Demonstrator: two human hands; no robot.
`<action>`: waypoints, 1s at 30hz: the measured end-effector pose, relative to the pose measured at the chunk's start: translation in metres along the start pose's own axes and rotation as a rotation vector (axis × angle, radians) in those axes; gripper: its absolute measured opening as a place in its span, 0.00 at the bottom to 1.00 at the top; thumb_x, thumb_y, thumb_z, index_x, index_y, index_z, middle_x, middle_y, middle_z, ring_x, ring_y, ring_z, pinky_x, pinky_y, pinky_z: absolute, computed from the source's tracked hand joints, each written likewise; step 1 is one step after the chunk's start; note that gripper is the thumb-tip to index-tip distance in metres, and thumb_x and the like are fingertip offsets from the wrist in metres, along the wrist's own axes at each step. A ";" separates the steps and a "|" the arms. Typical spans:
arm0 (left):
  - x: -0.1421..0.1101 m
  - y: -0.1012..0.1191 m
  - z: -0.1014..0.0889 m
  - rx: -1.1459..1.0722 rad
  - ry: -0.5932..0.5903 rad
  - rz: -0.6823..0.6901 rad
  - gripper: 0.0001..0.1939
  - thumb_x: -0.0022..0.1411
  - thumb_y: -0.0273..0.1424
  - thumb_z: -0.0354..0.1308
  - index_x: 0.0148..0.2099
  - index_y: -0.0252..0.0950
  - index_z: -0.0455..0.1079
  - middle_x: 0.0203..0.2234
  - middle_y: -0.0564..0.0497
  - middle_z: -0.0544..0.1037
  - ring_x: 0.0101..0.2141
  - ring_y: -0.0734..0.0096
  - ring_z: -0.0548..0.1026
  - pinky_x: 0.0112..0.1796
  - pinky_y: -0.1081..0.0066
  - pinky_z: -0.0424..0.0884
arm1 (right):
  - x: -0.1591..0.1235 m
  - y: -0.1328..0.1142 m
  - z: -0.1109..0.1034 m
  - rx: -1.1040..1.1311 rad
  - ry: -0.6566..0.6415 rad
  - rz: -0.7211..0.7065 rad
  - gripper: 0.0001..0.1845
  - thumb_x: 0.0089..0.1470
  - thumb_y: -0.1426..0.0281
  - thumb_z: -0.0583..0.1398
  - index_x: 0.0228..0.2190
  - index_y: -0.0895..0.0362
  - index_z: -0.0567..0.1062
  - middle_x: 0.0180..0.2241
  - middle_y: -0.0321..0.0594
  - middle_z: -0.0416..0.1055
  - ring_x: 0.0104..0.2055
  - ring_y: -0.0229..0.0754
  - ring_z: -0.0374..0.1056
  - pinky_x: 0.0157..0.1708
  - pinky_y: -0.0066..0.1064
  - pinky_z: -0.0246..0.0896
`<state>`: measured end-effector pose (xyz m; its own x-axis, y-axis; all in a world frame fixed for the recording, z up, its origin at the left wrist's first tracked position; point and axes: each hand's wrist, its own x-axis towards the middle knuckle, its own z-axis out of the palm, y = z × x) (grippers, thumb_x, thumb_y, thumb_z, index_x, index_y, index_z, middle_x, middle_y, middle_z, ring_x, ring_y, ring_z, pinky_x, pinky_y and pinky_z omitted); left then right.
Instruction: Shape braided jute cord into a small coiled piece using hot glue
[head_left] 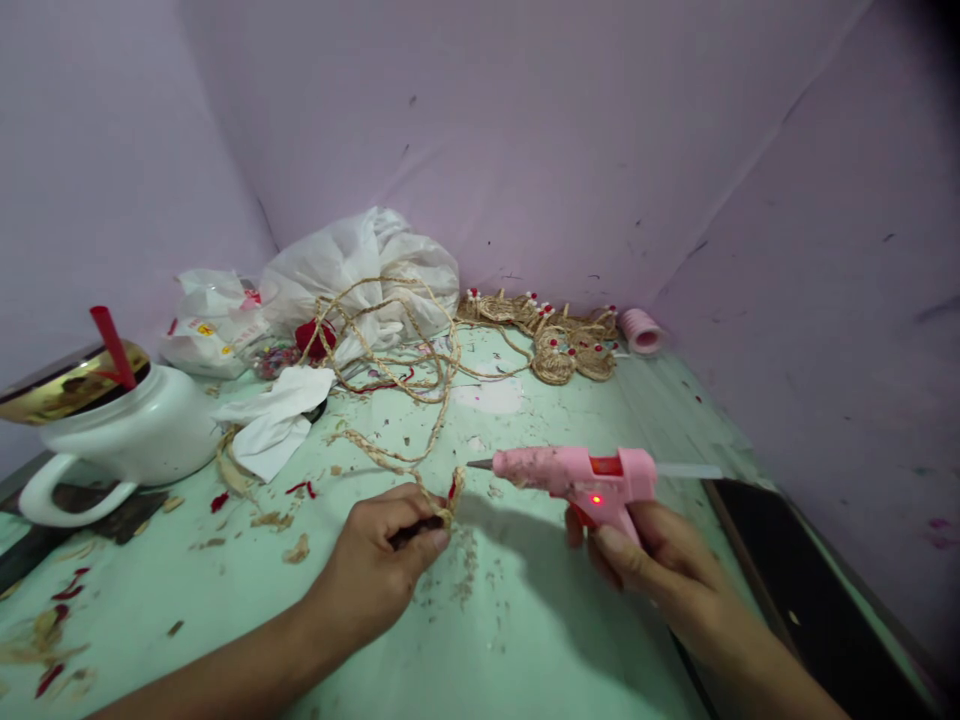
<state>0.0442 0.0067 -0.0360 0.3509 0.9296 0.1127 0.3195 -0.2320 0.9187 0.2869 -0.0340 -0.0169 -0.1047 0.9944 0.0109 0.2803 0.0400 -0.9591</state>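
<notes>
My left hand (386, 560) is closed around the looped end of a braided straw cord (448, 500), with a bit of red showing inside the loop. From there the cord runs back over the table into loose coils. My right hand (645, 560) grips a pink hot glue gun (574, 475) by its handle. A red light glows on its side, and a clear glue stick (690, 471) sticks out of the back. The metal nozzle points left, a little apart from the cord loop.
Behind the coils lies a white plastic bag (367, 260). Woven straw pieces with red beads (574, 350) sit beside a pink roll (642, 330). At left are a white pot (142, 430), tissue (277, 420) and straw scraps. A dark flat object (802, 590) lies at right.
</notes>
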 end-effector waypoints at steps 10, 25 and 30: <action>0.002 0.007 -0.004 -0.074 -0.023 -0.144 0.10 0.50 0.34 0.54 0.23 0.32 0.66 0.20 0.53 0.65 0.23 0.76 0.63 0.25 0.76 0.60 | 0.036 0.027 -0.013 0.372 0.463 0.385 0.15 0.44 0.60 0.63 0.21 0.59 0.71 0.15 0.34 0.66 0.15 0.33 0.61 0.17 0.25 0.56; -0.015 0.018 0.000 -0.236 -0.185 -0.245 0.09 0.49 0.34 0.53 0.24 0.32 0.64 0.20 0.55 0.61 0.24 0.76 0.57 0.25 0.74 0.54 | 0.051 -0.075 0.036 -0.466 0.029 -0.084 0.15 0.48 0.59 0.59 0.33 0.54 0.79 0.32 0.40 0.77 0.34 0.45 0.71 0.31 0.32 0.61; -0.015 0.015 0.001 -0.254 -0.217 -0.236 0.05 0.47 0.29 0.53 0.24 0.33 0.65 0.20 0.55 0.63 0.25 0.75 0.58 0.27 0.74 0.54 | 0.068 -0.099 0.080 -0.675 -0.093 -0.252 0.07 0.45 0.65 0.62 0.26 0.55 0.77 0.26 0.38 0.75 0.29 0.41 0.67 0.27 0.30 0.56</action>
<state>0.0449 -0.0106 -0.0249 0.4801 0.8607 -0.1694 0.1956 0.0832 0.9771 0.1760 0.0221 0.0560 -0.3165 0.9357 0.1557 0.7616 0.3485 -0.5464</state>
